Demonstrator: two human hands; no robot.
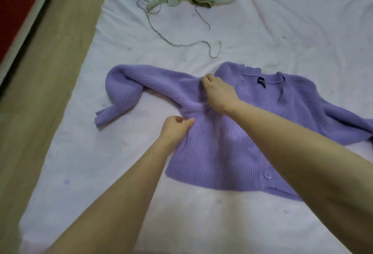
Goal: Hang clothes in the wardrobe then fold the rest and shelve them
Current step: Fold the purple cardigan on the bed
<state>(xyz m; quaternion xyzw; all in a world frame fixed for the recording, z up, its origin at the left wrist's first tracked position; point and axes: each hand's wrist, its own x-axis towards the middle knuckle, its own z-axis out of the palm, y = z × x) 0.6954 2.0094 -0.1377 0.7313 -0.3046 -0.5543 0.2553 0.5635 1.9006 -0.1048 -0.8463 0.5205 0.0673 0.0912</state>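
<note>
Neck label (261,81), dark with white lettering, sewn inside the collar of the purple cardigan (218,148), right of frame centre: reads "VPTI…", remaining letters too small to tell.

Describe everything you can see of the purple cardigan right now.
The purple cardigan is a ribbed knit with a V-neck, a dark label inside the collar and a matching button near the hem. It lies front up on the white bedsheet, partly spread, one sleeve bent over itself at the left, the other running off the right edge. The left hand pinches the side seam below that sleeve; the right hand grips the shoulder, bunching the knit between them.
</note>
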